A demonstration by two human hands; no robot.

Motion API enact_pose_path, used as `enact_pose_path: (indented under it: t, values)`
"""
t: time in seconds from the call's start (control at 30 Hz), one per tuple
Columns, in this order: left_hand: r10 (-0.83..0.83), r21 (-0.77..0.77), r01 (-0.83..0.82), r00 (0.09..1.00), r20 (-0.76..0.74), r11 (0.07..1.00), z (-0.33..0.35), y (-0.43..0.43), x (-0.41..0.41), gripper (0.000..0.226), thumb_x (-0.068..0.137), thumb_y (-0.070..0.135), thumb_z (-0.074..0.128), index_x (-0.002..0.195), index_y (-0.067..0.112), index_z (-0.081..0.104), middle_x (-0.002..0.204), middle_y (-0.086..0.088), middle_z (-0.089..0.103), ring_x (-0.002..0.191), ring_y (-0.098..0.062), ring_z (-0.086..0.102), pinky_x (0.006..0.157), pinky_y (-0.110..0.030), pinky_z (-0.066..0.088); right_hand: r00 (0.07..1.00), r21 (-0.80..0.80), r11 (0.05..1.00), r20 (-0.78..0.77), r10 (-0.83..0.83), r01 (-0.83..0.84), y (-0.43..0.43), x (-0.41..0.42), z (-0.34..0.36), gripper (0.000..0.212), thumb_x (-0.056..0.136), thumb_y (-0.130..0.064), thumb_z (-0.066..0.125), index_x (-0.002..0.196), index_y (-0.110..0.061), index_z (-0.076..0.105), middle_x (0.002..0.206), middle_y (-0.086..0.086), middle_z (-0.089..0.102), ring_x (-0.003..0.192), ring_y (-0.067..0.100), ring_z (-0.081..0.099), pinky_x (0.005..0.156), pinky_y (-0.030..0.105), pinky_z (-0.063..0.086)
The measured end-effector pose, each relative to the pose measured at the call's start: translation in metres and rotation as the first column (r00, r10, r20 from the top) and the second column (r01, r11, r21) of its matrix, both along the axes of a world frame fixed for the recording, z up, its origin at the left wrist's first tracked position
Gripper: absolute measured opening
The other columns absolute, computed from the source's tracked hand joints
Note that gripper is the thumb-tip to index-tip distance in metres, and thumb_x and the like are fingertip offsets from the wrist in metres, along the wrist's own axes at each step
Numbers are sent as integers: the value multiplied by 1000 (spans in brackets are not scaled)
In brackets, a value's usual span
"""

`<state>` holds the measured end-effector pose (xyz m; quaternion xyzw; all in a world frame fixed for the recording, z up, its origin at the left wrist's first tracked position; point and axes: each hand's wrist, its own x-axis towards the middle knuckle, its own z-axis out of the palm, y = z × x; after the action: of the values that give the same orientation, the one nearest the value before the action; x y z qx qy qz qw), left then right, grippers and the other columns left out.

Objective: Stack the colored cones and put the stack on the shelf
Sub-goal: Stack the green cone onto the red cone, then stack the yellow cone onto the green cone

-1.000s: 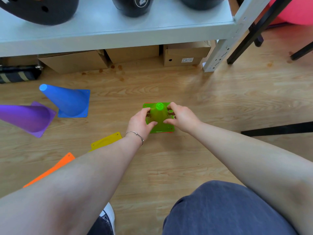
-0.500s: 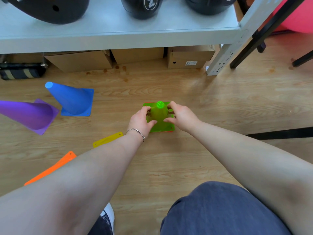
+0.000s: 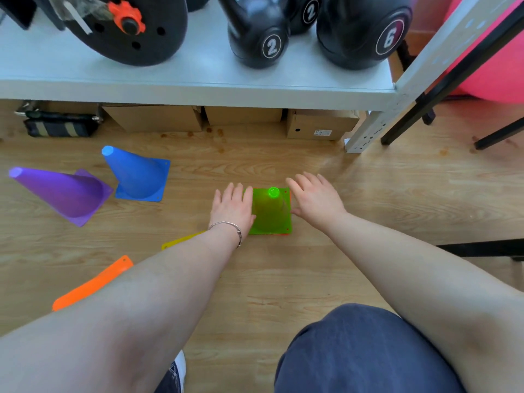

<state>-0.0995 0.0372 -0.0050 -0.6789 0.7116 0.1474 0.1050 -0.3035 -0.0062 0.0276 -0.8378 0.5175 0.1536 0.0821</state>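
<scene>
Both the left hand (image 3: 232,207) and right hand (image 3: 314,201) have let go, fingers now spread flat beside the green cone (image 3: 270,212) standing on the floor. That cone looks seated; the blue cone (image 3: 139,177) and purple cone (image 3: 61,192) wait left, unstacked

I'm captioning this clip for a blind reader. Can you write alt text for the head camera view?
Two open hands, left hand and right hand, flank an upright green cone on a wooden floor. Blue cone and purple cone sit left, below a shelf holding kettlebells.
</scene>
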Motion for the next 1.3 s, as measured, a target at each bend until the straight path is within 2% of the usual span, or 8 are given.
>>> enact_pose_path:
  t: [0.1, 0.2, 0.5, 0.73, 0.97, 1.07, 1.17, 1.3]
  values:
    - [36, -66, -31, 997, 68, 997, 20, -2, 10, 75, 94, 47, 50, 153, 16, 15, 161, -9, 20, 150, -30, 13, 120, -52, 15, 1000, -149, 989, 24, -7, 11, -10, 1, 13, 84, 81, -44, 86, 150, -12, 52, 145, 17, 62, 143, 38, 53, 118, 56, 44]
    - [104, -116, -94, 991, 82, 989, 43, -5, 24, 76, 93, 51, 49, 153, 17, 16, 162, -10, 19, 150, -30, 13, 121, -51, 14, 997, -196, 980, 83, -5, 21, -19, 16, 37, 84, 86, -43, 81, 156, -14, 45, 153, 16, 55, 149, 37, 47, 123, 55, 38]
    - [275, -179, -249, 952, 135, 952, 99, 16, 95, 76, 95, 49, 48, 154, 17, 13, 163, -8, 16, 151, -29, 12, 122, -47, 16, 967, -143, 980, 190, 167, -142, -22, 102, 87, 82, 99, -39, 65, 166, -21, 22, 170, 10, 34, 160, 30, 27, 132, 47, 20]
    - [440, -103, -429, 884, 157, 898, 75, 89, 152, 73, 95, 41, 51, 154, 17, 14, 163, -9, 16, 151, -29, 14, 121, -46, 18, 957, 55, 991, 271, 106, -125, 36, 174, 58, 78, 102, -34, 62, 166, -24, 19, 171, 11, 30, 160, 31, 26, 132, 43, 24]
    - [546, 74, -551, 834, 74, 831, 16, 144, 162, 72, 95, 35, 52, 154, 20, 14, 163, -7, 15, 150, -27, 18, 119, -41, 24, 987, 225, 974, 155, -35, -1, 85, 183, -18, 72, 96, -13, 57, 162, -24, 29, 157, 9, 46, 144, 33, 46, 117, 43, 44]
    - [496, 173, -497, 867, 50, 850, -6, 155, 157, 79, 88, 37, 63, 152, 21, 18, 160, -6, 23, 147, -25, 23, 118, -41, 25, 995, 328, 945, 97, -22, -12, 95, 181, -39, 75, 94, -23, 68, 160, -26, 32, 152, 9, 49, 138, 34, 52, 111, 43, 49]
    - [475, 224, -470, 879, 34, 854, -20, 157, 155, 81, 83, 44, 68, 149, 23, 25, 154, -2, 32, 146, -23, 24, 117, -42, 25, 998, 441, 897, 61, 12, -38, 97, 187, -49, 86, 88, -35, 81, 159, -22, 34, 156, 10, 46, 140, 36, 50, 116, 45, 47]
    - [472, 270, -450, 882, -19, 851, -25, 151, 151, 73, 86, 46, 64, 147, 27, 30, 150, 1, 40, 143, -23, 30, 113, -43, 29, 999, 499, 866, 37, 27, -42, 99, 196, -50, 75, 90, -36, 80, 152, -19, 42, 151, 12, 52, 137, 37, 53, 110, 47, 51]
